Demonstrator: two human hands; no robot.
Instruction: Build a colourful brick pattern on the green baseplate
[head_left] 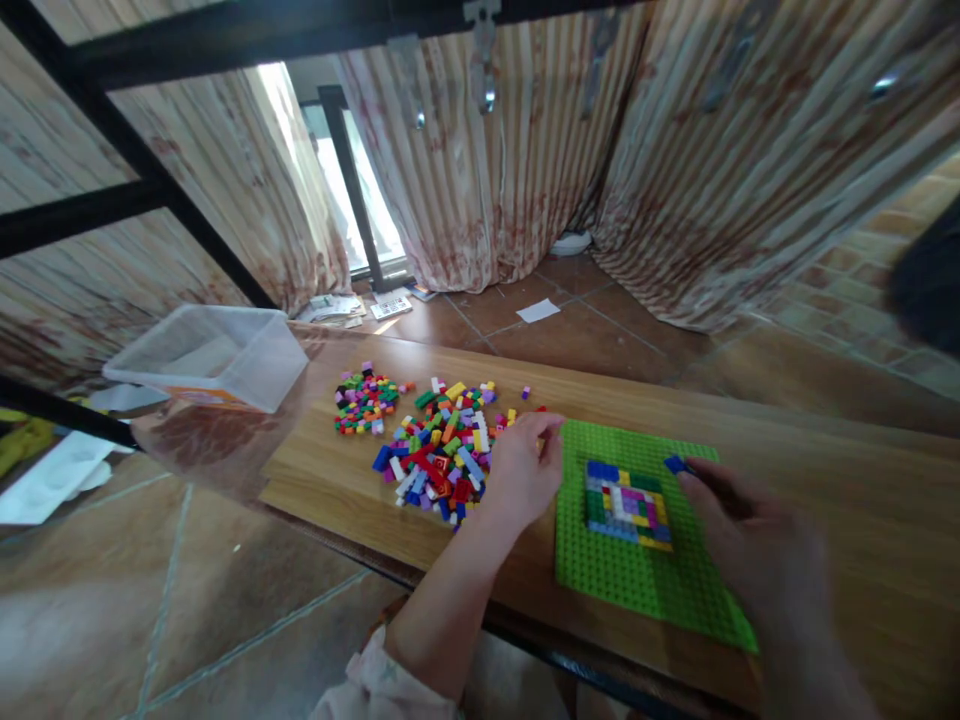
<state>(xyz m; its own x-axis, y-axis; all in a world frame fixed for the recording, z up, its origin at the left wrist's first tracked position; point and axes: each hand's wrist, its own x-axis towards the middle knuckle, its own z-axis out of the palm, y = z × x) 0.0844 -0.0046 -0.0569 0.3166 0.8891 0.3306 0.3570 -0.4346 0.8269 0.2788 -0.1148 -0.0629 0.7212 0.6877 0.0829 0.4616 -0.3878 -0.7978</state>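
The right hand [765, 550] is blurred, and its forearm runs out of view at the bottom edge; thumb and fingers pinch a small blue brick [677, 465], covering its near end, so its full length is hidden. As far as the blur allows, the brick's long axis runs from ten o'clock to four o'clock, its bare end pointing to ten. It is above the green board [630, 590], at two o'clock from the patch of coloured bricks [626, 505] built there; the hand hides part of the board's right side. The left hand [529, 465] is at the board's ten o'clock, fingers curled in and fingertips close to the thumb; I cannot tell whether anything is between them. Its wrist and fist block part of the big brick pile [442, 460] on the wooden table [330, 480]. At that pile's ten o'clock sits a pile of smaller bricks [367, 400], with a clear tub [277, 365] farther out.
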